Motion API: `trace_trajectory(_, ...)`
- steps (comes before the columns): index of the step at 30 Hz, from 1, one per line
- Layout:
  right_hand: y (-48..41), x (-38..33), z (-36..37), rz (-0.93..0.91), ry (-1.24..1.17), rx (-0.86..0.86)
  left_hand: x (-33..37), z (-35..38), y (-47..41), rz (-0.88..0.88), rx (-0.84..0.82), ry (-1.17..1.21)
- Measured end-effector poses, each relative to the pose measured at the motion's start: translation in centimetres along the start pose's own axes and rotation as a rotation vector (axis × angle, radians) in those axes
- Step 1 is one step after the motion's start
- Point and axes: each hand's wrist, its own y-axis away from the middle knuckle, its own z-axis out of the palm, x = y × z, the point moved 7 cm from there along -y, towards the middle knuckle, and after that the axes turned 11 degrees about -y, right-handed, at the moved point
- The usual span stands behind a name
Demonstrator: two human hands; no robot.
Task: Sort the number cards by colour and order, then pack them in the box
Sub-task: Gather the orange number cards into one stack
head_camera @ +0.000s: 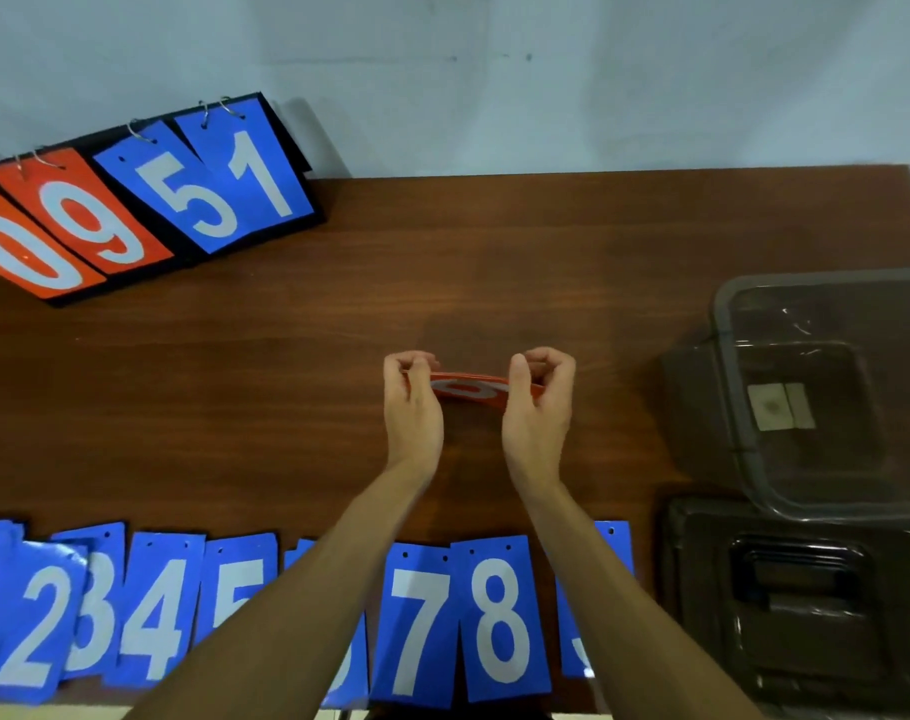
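A stack of red number cards [471, 389] hangs just above the middle of the table, seen almost edge-on, with a white digit on top. My left hand [414, 402] pinches its left end and my right hand [538, 402] pinches its right end. Blue number cards [502, 615] lie in a row along the near edge, reading 1, 2, 3, 4, 5, then 7, 8; my forearms hide parts of the others. The clear plastic box [733, 407] stands open at the right.
A flip scoreboard [146, 200] showing 0, 9, 5, 1 stands at the back left. The box's dark lid [796, 605] lies at the near right corner. The brown table [286, 381] ends at a pale wall behind.
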Motion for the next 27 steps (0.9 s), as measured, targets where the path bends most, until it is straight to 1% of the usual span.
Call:
trace_trajectory(2, -0.6, 0.4, 0.0, 0.014, 0.016, 0.04, 0.4, 0.0, -0.2, 0.031, -0.023, -0.03)
trace_trajectory(4, -0.7, 0.8, 0.0, 0.006, 0.061, 0.031, 0.7, 0.2, -0.1, 0.071, -0.076, -0.024)
trace_trajectory(7, -0.3, 1.0, -0.1, -0.04, 0.137, 0.008, -0.1, 0.5, -0.1, 0.063, -0.255, -0.005)
trace_trajectory(9, 0.1, 0.9, -0.1, -0.054, 0.16, -0.014, -0.6, 0.6, 0.0, 0.074, -0.352, -0.043)
trace_trajectory(10, 0.1, 0.9, -0.1, -0.056, 0.179, -0.027, -0.6, 0.4, -0.1, 0.104, -0.351, -0.105)
trace_trajectory(12, 0.2, 0.9, 0.1, -0.043, 0.252, -0.073, 0.0, -0.3, -0.6, 0.172, -0.254, -0.258)
trace_trajectory(14, 0.4, 0.8, 0.2, -0.019, 0.36, -0.177, 0.7, -1.0, -0.6, 0.208, -0.174, -0.353)
trace_trajectory(15, 0.5, 0.7, 0.3, -0.027, 0.421, -0.254, 1.1, -1.2, -0.4, 0.221, -0.169, -0.372)
trace_trajectory(17, 0.7, -0.6, 0.1, -0.112, 0.574, -0.41, 2.0, -1.4, 0.2, 0.272, -0.202, -0.416)
trace_trajectory(19, 0.6, -2.7, -0.2, -0.222, 0.696, -0.52, 3.5, -1.1, 1.4, 0.333, -0.258, -0.447)
trace_trajectory(21, 0.3, -5.7, -0.8, -0.305, 0.747, -0.568, 5.6, -0.3, 3.0, 0.378, -0.304, -0.447)
trace_trajectory(23, -0.2, -9.0, -1.8, -0.357, 0.768, -0.588, 8.5, 1.0, 4.4, 0.434, -0.307, -0.471)
trace_trajectory(27, -1.3, -14.4, -6.1, -0.339, 0.731, -0.631, 13.9, 4.9, 7.6, 0.549, -0.312, -0.55)
